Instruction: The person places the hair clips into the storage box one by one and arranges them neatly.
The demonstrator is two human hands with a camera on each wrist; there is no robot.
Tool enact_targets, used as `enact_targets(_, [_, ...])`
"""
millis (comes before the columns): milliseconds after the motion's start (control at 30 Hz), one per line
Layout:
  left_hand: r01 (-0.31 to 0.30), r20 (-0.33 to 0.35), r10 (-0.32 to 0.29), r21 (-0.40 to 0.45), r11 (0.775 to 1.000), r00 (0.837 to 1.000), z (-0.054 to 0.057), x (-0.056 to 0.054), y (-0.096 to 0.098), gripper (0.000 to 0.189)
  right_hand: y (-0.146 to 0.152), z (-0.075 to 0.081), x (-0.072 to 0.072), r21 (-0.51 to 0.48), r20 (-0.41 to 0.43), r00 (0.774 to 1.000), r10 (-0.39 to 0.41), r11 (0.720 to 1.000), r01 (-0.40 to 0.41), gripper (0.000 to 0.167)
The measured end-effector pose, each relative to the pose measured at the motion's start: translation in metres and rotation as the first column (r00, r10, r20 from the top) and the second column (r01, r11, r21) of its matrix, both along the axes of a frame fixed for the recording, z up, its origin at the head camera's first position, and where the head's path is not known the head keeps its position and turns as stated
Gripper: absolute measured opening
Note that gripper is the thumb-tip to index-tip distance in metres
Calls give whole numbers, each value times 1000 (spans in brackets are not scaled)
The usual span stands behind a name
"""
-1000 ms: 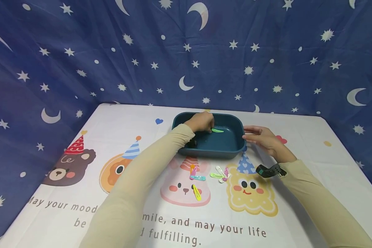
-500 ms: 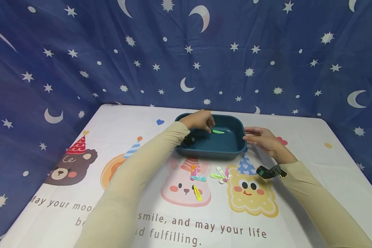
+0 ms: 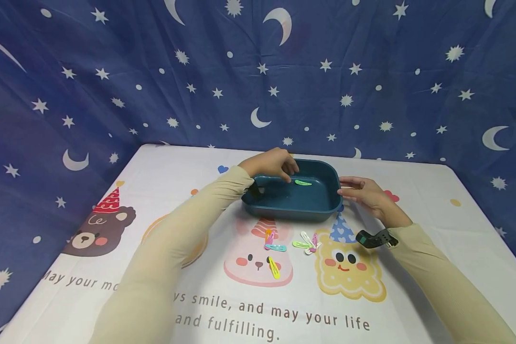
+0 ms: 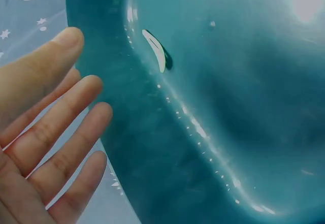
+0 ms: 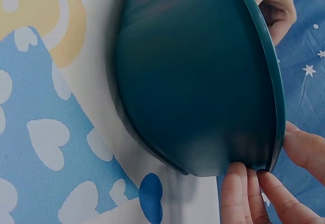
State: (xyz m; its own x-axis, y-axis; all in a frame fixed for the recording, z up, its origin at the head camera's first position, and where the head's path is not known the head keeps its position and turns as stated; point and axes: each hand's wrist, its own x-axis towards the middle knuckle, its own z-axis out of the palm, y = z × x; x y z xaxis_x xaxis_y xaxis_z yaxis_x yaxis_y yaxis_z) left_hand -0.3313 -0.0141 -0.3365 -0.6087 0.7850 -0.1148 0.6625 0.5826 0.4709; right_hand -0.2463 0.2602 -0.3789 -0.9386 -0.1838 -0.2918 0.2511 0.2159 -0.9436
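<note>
A dark teal plastic basin [image 3: 292, 213] stands near the back of the table. One green snap hair clip [image 3: 303, 183] lies on its floor, and it shows as a pale curved sliver in the left wrist view. My left hand [image 3: 272, 162] hovers over the basin's back left rim, fingers apart and holding nothing. At the right end, my right hand [image 3: 367, 193] holds the basin by its rim; fingertips [image 5: 233, 183] touch the outer wall there. In front lie a yellow hair clip [image 3: 274, 268], a blue hair clip [image 3: 276, 248] and a small cluster of other clips [image 3: 310, 243].
The white tablecloth [image 3: 417, 205] carries printed cartoon figures and lettering. A blue curtain [image 3: 189, 62] with moons and stars hangs right behind the table and along its left side. A black wrist device [image 3: 371, 239] sits on my right wrist.
My left hand has risen from the green hair clip and moved back and left, its fingers loosening. The clip stays in the basin. My right hand has kept its place at the rim.
</note>
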Motion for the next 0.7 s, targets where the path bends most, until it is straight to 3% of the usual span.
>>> enact_targets(367, [71, -36, -71, -2, 998, 997, 15, 26, -16, 40, -1, -1, -1, -4, 4, 1000, -10, 1000, 10, 70])
enact_targets(700, [117, -41, -116, 2, 993, 992, 14, 49, -30, 39, -1, 0, -1, -2, -4, 1000, -3, 1000, 3, 70])
